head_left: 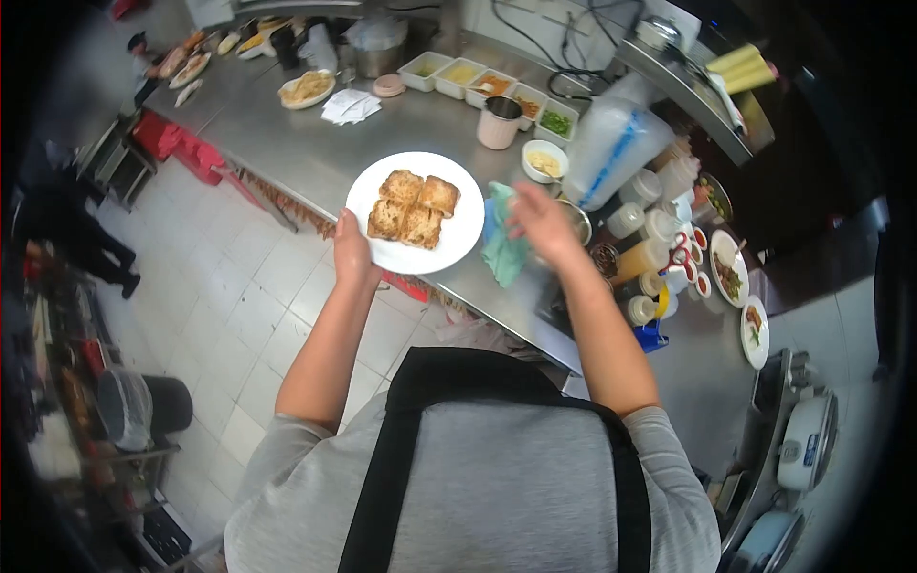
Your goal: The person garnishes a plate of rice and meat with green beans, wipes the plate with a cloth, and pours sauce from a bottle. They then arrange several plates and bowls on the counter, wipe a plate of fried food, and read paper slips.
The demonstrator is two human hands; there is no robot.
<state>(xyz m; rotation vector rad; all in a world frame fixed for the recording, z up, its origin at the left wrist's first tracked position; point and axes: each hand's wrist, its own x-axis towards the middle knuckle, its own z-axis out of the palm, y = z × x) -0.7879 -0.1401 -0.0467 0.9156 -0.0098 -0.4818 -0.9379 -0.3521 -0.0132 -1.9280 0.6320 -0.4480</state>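
Observation:
A white round plate [463, 244] carries golden-brown toasted bread [420, 227], cut into square pieces that sit close together. My left hand [353, 253] grips the plate's near left rim, thumb on top and the other fingers hidden beneath. To the right, my right hand [543, 227] is beside a green cloth [503, 244] and partly overlaps it in view. Motion smears its fingers, so whether they touch or hold the cloth cannot be made out. Just beyond are a small white bowl of pale yellow food [544, 160] and a pinkish cup [500, 124].
Along the back of the steel counter [420, 119] stand white tubs of chopped ingredients [492, 86]. Sauce bottles [642, 258] crowd the right, near plated dishes [729, 267]. Papers [351, 107] lie at the back left. Another person [81, 224] stands at far left beyond the tiled floor.

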